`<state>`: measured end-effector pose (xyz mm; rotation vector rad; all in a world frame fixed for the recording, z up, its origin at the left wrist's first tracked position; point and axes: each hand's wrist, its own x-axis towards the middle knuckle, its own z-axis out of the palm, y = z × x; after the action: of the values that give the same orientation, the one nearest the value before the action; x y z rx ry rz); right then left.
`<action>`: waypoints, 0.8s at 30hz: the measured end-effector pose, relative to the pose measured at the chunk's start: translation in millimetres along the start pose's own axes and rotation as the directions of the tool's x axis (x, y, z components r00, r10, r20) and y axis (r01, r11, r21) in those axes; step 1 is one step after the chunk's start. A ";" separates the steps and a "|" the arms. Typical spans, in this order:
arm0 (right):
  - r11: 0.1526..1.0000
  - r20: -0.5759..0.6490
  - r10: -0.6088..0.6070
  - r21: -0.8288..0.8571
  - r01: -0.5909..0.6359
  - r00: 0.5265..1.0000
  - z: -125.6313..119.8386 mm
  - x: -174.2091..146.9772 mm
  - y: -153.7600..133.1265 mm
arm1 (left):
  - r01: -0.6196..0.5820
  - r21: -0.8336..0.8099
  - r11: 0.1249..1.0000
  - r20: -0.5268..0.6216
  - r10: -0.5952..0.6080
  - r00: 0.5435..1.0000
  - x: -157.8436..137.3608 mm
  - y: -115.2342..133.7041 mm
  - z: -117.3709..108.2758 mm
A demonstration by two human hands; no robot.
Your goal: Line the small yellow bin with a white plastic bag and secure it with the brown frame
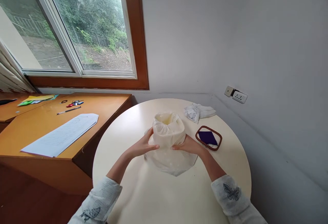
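A translucent white plastic bag [167, 138] is in the middle of the round table [159, 196]. Its gathered top forms a round opening with a pale yellow inside, and its loose lower part spreads over the tabletop. Whether a container stands inside the bag, I cannot tell. My left hand [143, 144] presses on the bag's left side, thumb in front and fingers partly hidden behind. From the other side my right hand [188, 144] grips it, its thumb at the front and its fingers mostly out of sight.
Right of the bag lies a brown rounded frame [219, 143] with dark purple cloth [208, 137]. Behind it is a crumpled white plastic bag [200, 111]. A wooden desk [107, 109] on the left holds paper sheets [64, 133], a pen [68, 110] and keys [75, 103]. Walls border the table.
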<state>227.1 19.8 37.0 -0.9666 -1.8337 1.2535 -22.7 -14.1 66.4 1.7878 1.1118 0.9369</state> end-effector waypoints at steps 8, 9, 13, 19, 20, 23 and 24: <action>0.976 -0.158 0.010 -0.211 -0.044 0.987 -63.2 -1.4 -54.6 | 0.246 0.139 0.959 -0.193 -0.218 0.957 10.3 22.4 -38.8; 0.973 -0.219 -0.053 -0.229 0.001 0.974 -59.5 1.1 -63.6 | 0.251 0.161 0.955 -0.245 -0.207 0.947 16.8 27.7 -40.5; 0.860 -0.143 -0.313 -0.463 0.216 0.939 -24.5 10.5 -95.4 | 0.293 0.306 0.906 -0.334 -0.186 0.924 48.9 45.8 -35.7; 0.754 0.128 -0.239 -0.601 0.267 0.963 15.8 4.5 -100.9 | 0.351 0.430 0.832 -0.262 -0.258 0.930 78.6 54.3 -21.7; 0.744 0.137 -0.223 -0.616 0.260 0.965 18.3 0.7 -100.0 | 0.351 0.443 0.825 -0.248 -0.263 0.932 79.6 54.6 -20.5; 0.707 0.135 -0.165 -0.675 0.213 0.977 20.3 -12.8 -101.0 | 0.332 0.473 0.816 -0.193 -0.272 0.943 76.1 57.9 -16.5; 0.705 0.139 -0.134 -0.683 0.193 0.981 19.3 -17.2 -102.2 | 0.318 0.482 0.817 -0.174 -0.267 0.948 72.9 59.9 -14.5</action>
<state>199.4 -29.1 126.2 -1.1022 -2.4651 0.4624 8.2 40.3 138.6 1.9044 1.7684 0.5782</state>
